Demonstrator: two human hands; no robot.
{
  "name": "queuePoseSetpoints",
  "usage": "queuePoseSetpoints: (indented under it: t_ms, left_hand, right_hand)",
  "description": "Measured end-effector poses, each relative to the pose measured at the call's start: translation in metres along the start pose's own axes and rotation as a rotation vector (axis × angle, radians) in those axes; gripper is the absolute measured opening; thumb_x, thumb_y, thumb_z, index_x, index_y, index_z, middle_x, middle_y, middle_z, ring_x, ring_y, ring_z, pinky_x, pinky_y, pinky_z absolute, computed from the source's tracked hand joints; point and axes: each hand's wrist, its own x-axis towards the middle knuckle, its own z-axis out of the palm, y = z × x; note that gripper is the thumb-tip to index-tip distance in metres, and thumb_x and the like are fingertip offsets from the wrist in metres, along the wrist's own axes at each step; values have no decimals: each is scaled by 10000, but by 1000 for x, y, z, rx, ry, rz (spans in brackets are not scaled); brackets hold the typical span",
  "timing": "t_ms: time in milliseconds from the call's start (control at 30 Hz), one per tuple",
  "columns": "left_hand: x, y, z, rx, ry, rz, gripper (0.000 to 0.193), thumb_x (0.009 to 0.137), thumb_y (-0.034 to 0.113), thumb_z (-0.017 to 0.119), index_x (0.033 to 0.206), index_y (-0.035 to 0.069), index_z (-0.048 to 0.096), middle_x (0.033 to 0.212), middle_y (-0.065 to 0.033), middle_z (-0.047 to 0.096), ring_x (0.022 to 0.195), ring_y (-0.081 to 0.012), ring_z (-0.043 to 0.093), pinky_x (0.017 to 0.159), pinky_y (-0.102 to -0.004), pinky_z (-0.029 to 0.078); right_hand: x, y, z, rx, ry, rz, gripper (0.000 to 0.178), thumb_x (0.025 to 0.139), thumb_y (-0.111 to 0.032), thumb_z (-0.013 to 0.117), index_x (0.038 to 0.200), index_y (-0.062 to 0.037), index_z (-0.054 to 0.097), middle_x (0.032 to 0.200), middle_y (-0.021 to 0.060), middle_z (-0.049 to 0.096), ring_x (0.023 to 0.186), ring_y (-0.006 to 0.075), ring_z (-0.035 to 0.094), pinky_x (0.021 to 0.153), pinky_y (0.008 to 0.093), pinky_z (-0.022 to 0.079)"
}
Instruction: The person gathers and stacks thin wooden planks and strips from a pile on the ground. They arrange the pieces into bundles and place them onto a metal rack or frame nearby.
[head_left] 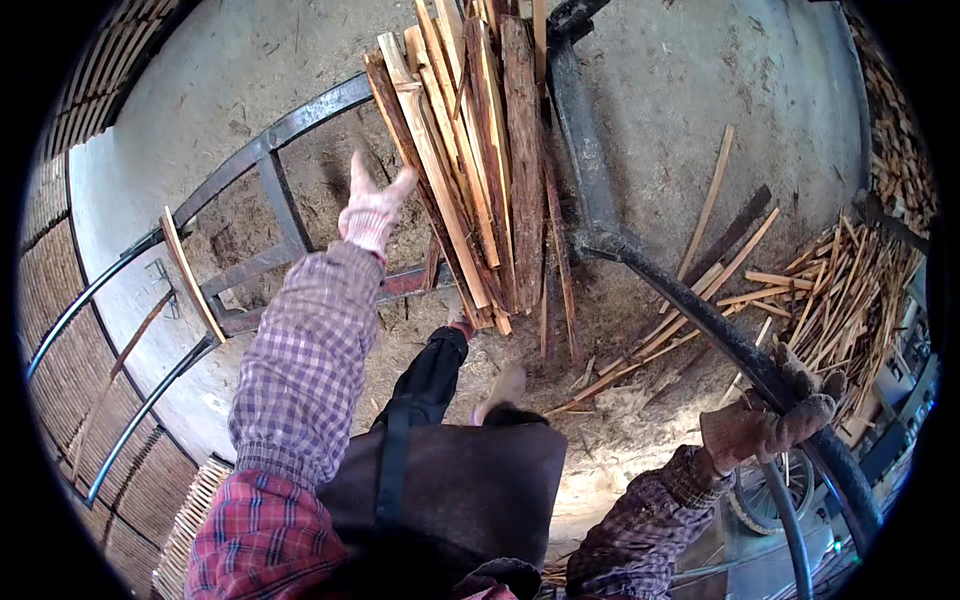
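Note:
My left hand (372,205), in a pale knit work glove, reaches forward with its thumb and fingers spread and holds nothing. Just right of it, a bundle of long wood strips (465,160), some still with bark, lies across a dark metal frame (285,200). A gap seems to separate the fingertips from the nearest strip. At the lower right my right hand (770,425), in a brownish glove, is wrapped round a black metal bar (715,325) that curves toward me. Part of its grip is hidden behind the bar.
Loose strips (705,205) lie on the dirty concrete floor to the right, near a heap of thin wood scraps (845,300). A spoked wheel (772,495) shows beneath my right hand. Slatted wooden stacks (100,350) line the left side. My dark-trousered leg (425,380) stands close to the bundle.

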Motion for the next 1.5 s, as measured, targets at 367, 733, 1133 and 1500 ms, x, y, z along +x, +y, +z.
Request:
queuePoseSetpoints:
  t_ms: [367,733,1133,1500]
  left_hand:
    - [46,168,69,-254,-22,432,805,834,407,500,1377,115,-16,1412,-207,58,1313,-312,97,1051,-362,252]
    - [137,270,98,365,383,424,1133,515,625,669,1313,-44,225,1122,-241,525,1060,-329,514,883,-351,404]
    - [216,268,106,394,176,770,634,736,404,547,1254,79,379,1184,-213,478,1085,-296,496,886,-342,417]
    - [201,268,114,-506,-4,617,315,683,209,667,904,43,515,708,-53,515,591,-171,497,523,-304,427]
  right_hand:
    - [4,10,0,-2,115,-50,535,837,-268,509,1235,32,314,776,78,538,738,217,527,855,418,411]
    - [9,3,-17,291,-78,-12,501,782,-299,568,1099,53,406,822,133,506,791,274,498,781,440,446]
    - [8,11,16,101,198,-112,317,839,-400,503,1001,-129,479,733,-28,550,580,155,446,587,347,365]
    - [14,12,5,124,33,-53,337,820,-422,529,981,-131,472,717,-54,548,592,143,443,580,346,341]
